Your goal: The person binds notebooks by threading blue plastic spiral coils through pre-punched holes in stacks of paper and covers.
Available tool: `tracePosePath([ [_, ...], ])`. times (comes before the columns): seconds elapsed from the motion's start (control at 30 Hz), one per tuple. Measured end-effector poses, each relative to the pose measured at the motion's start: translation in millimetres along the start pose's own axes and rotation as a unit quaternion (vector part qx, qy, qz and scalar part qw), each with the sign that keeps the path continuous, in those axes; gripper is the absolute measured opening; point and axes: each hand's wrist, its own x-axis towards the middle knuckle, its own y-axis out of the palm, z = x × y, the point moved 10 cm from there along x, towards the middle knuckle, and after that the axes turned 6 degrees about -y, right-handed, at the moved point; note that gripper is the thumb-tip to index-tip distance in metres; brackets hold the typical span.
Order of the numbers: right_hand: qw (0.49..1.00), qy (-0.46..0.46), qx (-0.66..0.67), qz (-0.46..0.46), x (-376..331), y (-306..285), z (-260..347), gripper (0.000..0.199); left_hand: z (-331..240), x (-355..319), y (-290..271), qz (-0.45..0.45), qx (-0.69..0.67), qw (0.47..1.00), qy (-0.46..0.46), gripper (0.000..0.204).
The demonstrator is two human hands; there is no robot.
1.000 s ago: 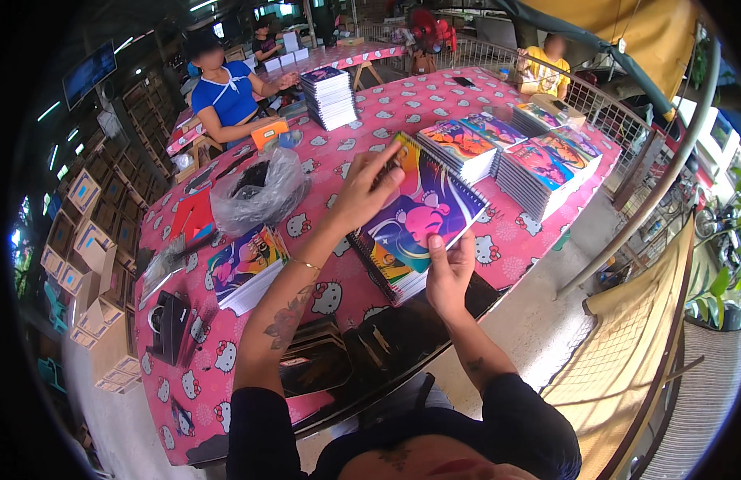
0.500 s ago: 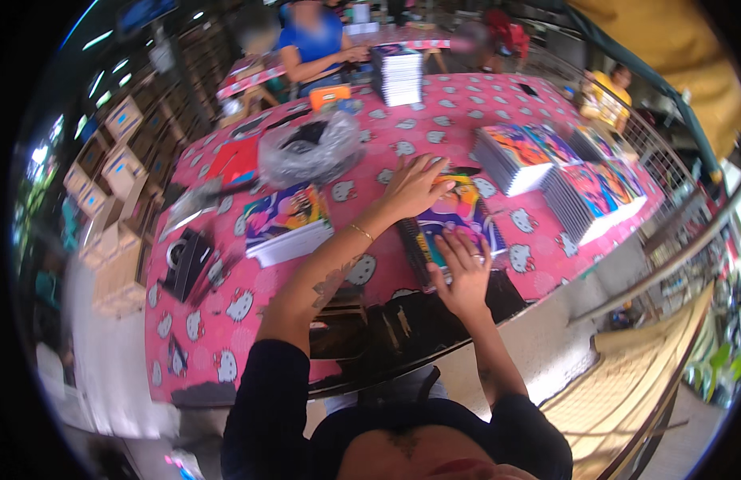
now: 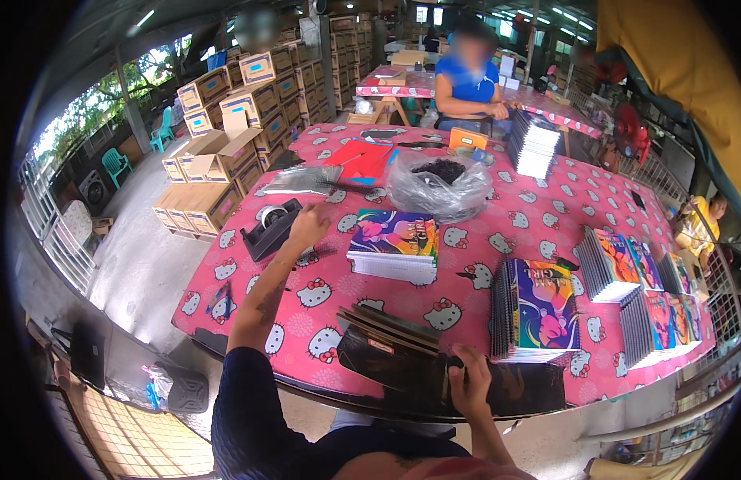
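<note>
My left hand (image 3: pixel 310 228) reaches over the table beside a black tape dispenser (image 3: pixel 268 232), fingers loosely apart. Thin dark strands (image 3: pixel 316 256) lie under and beside that hand; I see nothing held in it. At the near edge, my right hand (image 3: pixel 471 382) is half curled with thumb and fingers apart, next to dark flat boards (image 3: pixel 390 332). Beyond and to its right sits a stack of colourful spiral-bound notebooks (image 3: pixel 540 308). Another stack of colourful-covered pages (image 3: pixel 394 244), no spiral visible, lies between my hands, farther off.
A clear plastic bag (image 3: pixel 438 192) with black contents, red sheets (image 3: pixel 358 160) and an orange box (image 3: pixel 468 140) lie farther back. More notebook stacks (image 3: pixel 654 320) stand at right. A person in blue (image 3: pixel 466 88) sits across the table; cartons (image 3: pixel 214 188) are piled left.
Both hands have left the notebook stack. My left hand has gone left to the tape dispenser, my right hand back to the near edge. The view has turned left.
</note>
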Motion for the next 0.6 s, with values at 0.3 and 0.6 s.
tracePosePath([
  [0.3, 0.978, 0.202, 0.02, 0.05, -47, 39, -46, 0.045, 34, -89, 50, 0.117, 0.124, 0.984, -0.044, 0.088],
  [0.6, 0.981, 0.185, 0.001, 0.062, -43, 44, -46, 0.04, 31, -102, 35, 0.013, 0.124, 0.991, -0.057, 0.052],
])
